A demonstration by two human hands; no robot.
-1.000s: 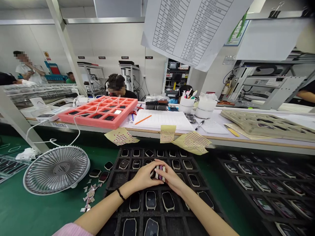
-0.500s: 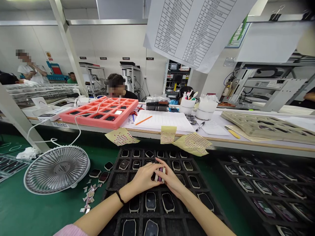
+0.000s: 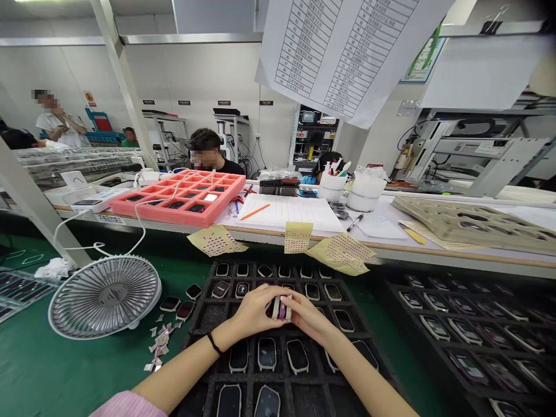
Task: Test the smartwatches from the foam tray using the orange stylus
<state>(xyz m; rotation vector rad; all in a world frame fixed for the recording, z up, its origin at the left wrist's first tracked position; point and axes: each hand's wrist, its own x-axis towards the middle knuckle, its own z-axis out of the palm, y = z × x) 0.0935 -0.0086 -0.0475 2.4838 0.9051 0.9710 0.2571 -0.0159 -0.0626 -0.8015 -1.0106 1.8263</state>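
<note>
Between my two hands, over the middle of a black foam tray, are several smartwatch bodies held edge-up, side by side. Their rims look white and purple. My left hand is closed on them from the left, thumb below and fingers over the top. From the right, my right hand is closed on the same watches with bent fingers. Part of the watches is hidden by the fingers. More watches lie face-up in the tray's compartments, including one with a lit screen left of my hands.
A second black tray of watches stands at the right. On the left are a fan, loose watches and small scraps on the green surface. A shelf ahead carries a pink foam tray and papers. Other people sit beyond.
My right forefinger, raised and stretched before, is now bent down against the watches. One watch screen in the tray has changed to a lit face. The hands stay in nearly the same place.
</note>
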